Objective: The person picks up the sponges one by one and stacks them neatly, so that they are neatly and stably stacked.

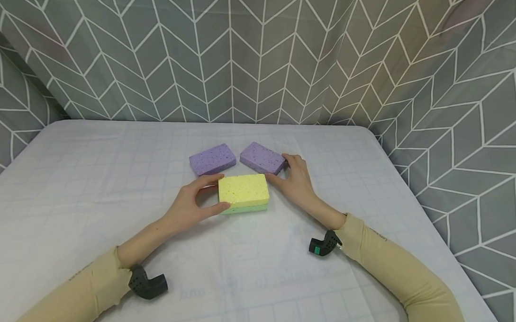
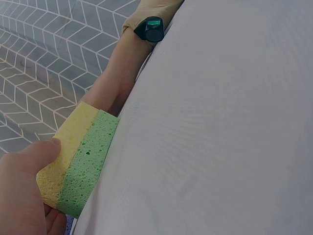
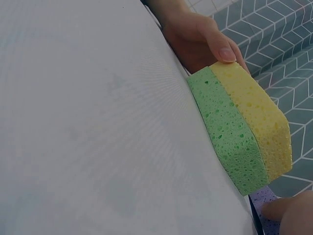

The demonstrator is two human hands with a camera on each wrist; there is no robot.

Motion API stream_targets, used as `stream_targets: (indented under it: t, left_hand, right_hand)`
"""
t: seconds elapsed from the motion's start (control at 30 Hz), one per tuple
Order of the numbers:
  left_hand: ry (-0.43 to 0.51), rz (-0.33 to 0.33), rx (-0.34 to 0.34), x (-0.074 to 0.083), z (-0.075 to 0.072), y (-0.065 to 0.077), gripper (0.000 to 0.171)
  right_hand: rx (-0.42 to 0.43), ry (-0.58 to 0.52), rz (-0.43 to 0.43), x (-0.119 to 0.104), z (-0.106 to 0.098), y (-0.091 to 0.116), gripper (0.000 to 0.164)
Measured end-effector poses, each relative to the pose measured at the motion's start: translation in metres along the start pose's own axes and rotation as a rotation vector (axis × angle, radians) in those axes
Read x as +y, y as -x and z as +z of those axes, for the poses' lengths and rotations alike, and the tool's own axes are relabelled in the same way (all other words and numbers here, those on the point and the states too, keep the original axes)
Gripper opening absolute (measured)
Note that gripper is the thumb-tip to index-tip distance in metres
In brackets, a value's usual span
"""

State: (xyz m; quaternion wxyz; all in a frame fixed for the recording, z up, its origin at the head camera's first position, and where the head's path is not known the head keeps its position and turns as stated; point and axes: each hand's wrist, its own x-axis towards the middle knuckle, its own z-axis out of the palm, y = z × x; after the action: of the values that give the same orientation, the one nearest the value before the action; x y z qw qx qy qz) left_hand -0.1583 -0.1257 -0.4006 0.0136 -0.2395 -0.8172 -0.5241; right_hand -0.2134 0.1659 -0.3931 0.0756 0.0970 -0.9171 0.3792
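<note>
A yellow sponge (image 1: 243,190) lies flat on a green sponge (image 1: 247,209), edges nearly lined up, at the middle of the table. My left hand (image 1: 190,204) holds the yellow sponge by its left end; in the left wrist view the thumb presses its near face, and the fingers behind are mostly hidden. Behind the stack, two purple sponges lie at angles to each other. My right hand (image 1: 296,181) grips the right purple sponge (image 1: 262,157) at its right end, between thumb and fingers. The left purple sponge (image 1: 212,159) is touched by neither thumb.
A white cloth with faint printed lines covers the table (image 1: 113,156). Grey curtains (image 1: 245,52) with a white zigzag pattern hang behind and beside it. A black wrist camera (image 1: 148,282) sits on the left sleeve, and another wrist camera (image 1: 325,244) on the right.
</note>
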Motion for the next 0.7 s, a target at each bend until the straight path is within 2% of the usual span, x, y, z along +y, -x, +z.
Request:
stream_targets:
  t: [0.7]
  left_hand:
    - [-0.006,0.011,0.001,0.0,0.0002,0.0,0.072]
  right_hand:
    - [0.006,-0.02,0.013,0.0,0.0003,0.0012,0.077]
